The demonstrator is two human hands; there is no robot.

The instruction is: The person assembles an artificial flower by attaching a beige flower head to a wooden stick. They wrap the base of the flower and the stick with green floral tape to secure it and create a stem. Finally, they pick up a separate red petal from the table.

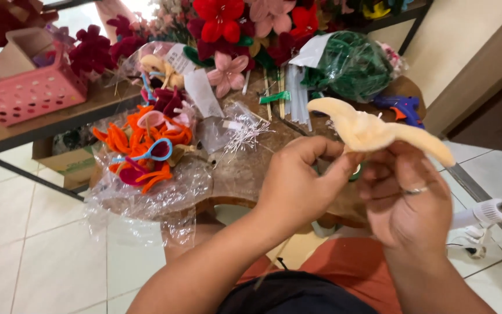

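Observation:
Both my hands hold a cream-coloured fuzzy petal piece [373, 129] above the round wooden table [245, 174]. My left hand [297, 183] pinches its base from the left with thumb and fingers. My right hand [408, 200], with a ring on one finger, grips the base from the right, palm towards me. Two long petals spread left and right above my fingers.
A clear plastic bag of orange, pink and blue fuzzy wire pieces [143, 148] lies at left. White stamens [242, 135], clear glue sticks [297, 96], a green wire bundle [352, 64], a blue glue gun [402, 107], red and pink handmade flowers [228, 26], a pink basket [27, 93].

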